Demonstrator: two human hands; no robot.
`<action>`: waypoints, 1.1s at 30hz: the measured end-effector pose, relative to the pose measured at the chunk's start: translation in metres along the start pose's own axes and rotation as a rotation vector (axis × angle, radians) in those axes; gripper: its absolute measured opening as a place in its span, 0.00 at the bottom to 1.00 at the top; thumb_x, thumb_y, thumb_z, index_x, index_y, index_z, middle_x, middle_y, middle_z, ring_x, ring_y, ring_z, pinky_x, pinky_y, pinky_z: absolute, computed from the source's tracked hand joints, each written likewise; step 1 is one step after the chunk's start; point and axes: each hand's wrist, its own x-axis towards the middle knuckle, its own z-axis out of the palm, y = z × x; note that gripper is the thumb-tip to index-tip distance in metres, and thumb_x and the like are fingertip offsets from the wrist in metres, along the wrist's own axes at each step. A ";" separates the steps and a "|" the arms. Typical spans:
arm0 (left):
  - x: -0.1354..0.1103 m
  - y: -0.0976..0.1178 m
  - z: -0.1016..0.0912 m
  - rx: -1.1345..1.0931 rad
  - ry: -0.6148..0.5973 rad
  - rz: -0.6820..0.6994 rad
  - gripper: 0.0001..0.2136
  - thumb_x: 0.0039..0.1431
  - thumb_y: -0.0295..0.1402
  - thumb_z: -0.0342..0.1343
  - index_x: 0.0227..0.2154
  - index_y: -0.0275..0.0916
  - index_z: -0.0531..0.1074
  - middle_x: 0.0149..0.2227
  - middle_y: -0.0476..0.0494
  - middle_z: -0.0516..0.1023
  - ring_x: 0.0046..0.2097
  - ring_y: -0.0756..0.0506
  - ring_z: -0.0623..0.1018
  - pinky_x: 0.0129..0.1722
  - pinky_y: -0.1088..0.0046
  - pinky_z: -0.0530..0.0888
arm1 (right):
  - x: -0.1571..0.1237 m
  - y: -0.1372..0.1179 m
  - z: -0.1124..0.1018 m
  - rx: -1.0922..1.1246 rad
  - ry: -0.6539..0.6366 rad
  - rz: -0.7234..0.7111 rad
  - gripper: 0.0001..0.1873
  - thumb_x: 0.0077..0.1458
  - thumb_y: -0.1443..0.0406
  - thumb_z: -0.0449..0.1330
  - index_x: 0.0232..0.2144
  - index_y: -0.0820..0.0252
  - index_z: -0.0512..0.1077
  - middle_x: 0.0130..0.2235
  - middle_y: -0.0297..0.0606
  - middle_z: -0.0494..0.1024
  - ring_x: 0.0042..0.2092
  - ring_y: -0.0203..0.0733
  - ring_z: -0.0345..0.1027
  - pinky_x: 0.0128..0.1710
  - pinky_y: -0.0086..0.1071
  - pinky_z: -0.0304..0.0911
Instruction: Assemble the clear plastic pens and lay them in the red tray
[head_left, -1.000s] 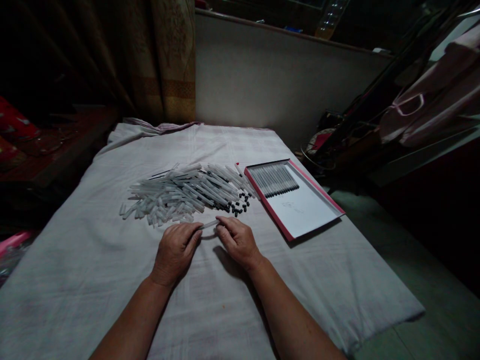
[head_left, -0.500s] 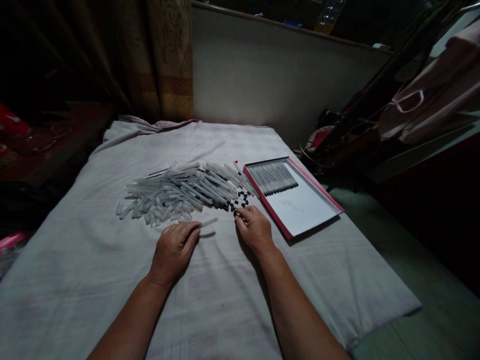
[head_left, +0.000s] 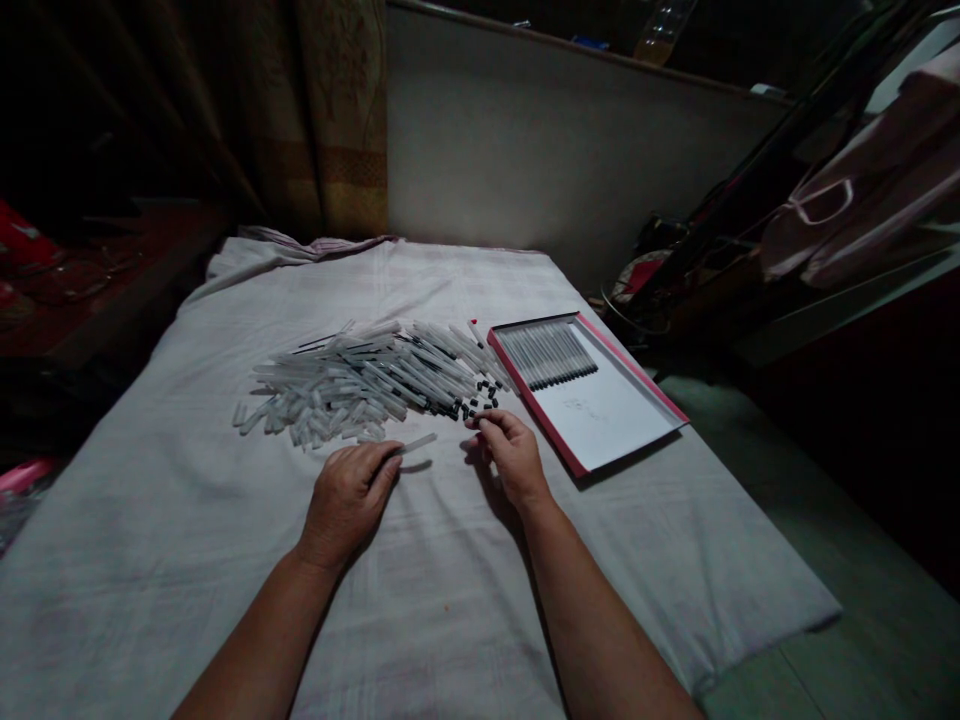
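My left hand (head_left: 349, 500) is closed round a translucent pen barrel (head_left: 418, 442), whose free end points right just above the cloth. My right hand (head_left: 514, 455) pinches what looks like a small black pen plug at its fingertips, mostly hidden by them. Just beyond those fingers lie several loose black plugs (head_left: 491, 391). A heap of clear pen barrels (head_left: 427, 375), with dark refills among them, spreads out ahead of both hands. At the heap's near left are short translucent pen caps (head_left: 307, 425).
To the right, a shallow red-edged box (head_left: 551, 440) holds a row of pens (head_left: 547, 355) at its far end. Everything rests on a pale checked cloth (head_left: 225, 590). A curtain (head_left: 341, 120) and a wall (head_left: 525, 150) stand behind.
My right hand has turned and lifted slightly off the cloth by the black plugs, its thumb now against the forefinger. My left hand keeps the barrel in nearly the same place.
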 end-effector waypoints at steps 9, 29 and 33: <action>0.000 -0.001 0.000 -0.039 -0.032 -0.048 0.15 0.69 0.42 0.48 0.42 0.40 0.77 0.37 0.42 0.84 0.38 0.42 0.82 0.43 0.64 0.75 | -0.009 -0.013 0.008 0.456 -0.188 0.299 0.16 0.39 0.63 0.73 0.32 0.62 0.78 0.29 0.38 0.81 0.24 0.29 0.65 0.16 0.19 0.55; 0.000 0.000 -0.001 -0.029 -0.035 -0.046 0.15 0.69 0.41 0.49 0.42 0.40 0.77 0.37 0.42 0.84 0.38 0.42 0.82 0.43 0.64 0.75 | -0.015 -0.014 0.008 0.645 -0.342 0.414 0.16 0.45 0.68 0.70 0.39 0.57 0.76 0.29 0.30 0.75 0.24 0.27 0.63 0.17 0.16 0.55; -0.001 0.000 -0.001 -0.036 -0.036 -0.061 0.15 0.68 0.42 0.49 0.41 0.40 0.77 0.37 0.42 0.84 0.38 0.42 0.82 0.43 0.65 0.75 | -0.014 -0.013 0.008 0.573 -0.305 0.371 0.16 0.42 0.66 0.72 0.37 0.59 0.77 0.28 0.31 0.74 0.24 0.28 0.64 0.16 0.18 0.55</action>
